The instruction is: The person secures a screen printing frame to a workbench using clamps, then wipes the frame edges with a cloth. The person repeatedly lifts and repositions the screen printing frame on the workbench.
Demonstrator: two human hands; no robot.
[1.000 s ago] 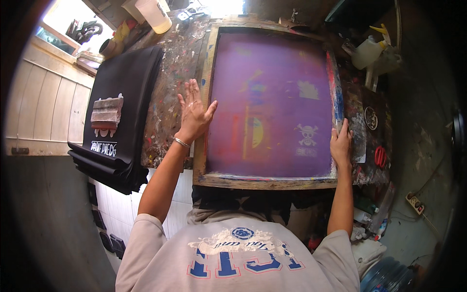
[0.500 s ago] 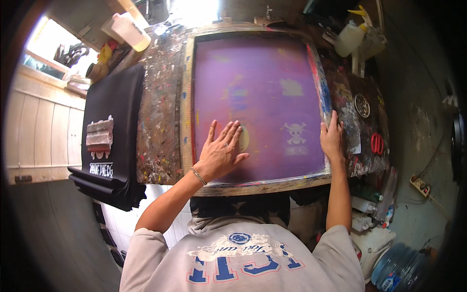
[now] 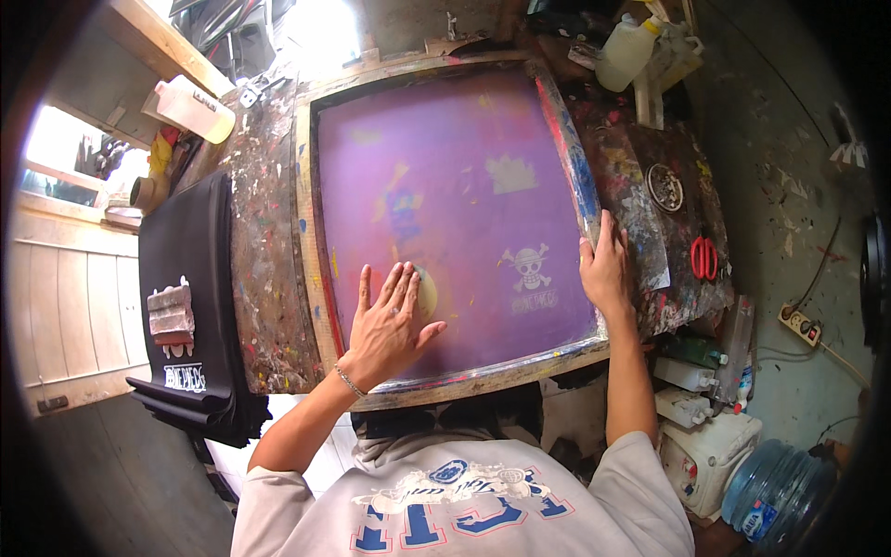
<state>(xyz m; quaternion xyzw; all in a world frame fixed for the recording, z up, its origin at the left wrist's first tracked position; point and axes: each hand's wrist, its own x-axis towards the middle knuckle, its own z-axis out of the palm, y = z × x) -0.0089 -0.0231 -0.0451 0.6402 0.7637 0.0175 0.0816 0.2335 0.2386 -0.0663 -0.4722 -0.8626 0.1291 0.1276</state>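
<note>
A wooden-framed printing screen (image 3: 436,167) with purple mesh lies on the table before me. My left hand (image 3: 382,325) is flat on the mesh near its lower left, fingers stretched out, beside a pale round patch. At the right side my right hand (image 3: 608,274) grips the frame's rail, thumb toward the mesh and fingers over the wood. A skull design (image 3: 529,267) shows pale in the mesh left of that hand. Above it is another pale design (image 3: 511,175). What lies under the screen is hidden.
Black cloths (image 3: 186,241) are stacked at the left, a block (image 3: 171,314) on top. Red scissors (image 3: 703,258) and a round dish (image 3: 665,187) lie right of the screen. Bottles stand at the back corners (image 3: 195,110) (image 3: 627,56). A blue water jug (image 3: 768,492) stands low right.
The whole view has shifted and turned slightly, so the screen appears further left and more tilted. Both hands keep about the same places on the screen.
</note>
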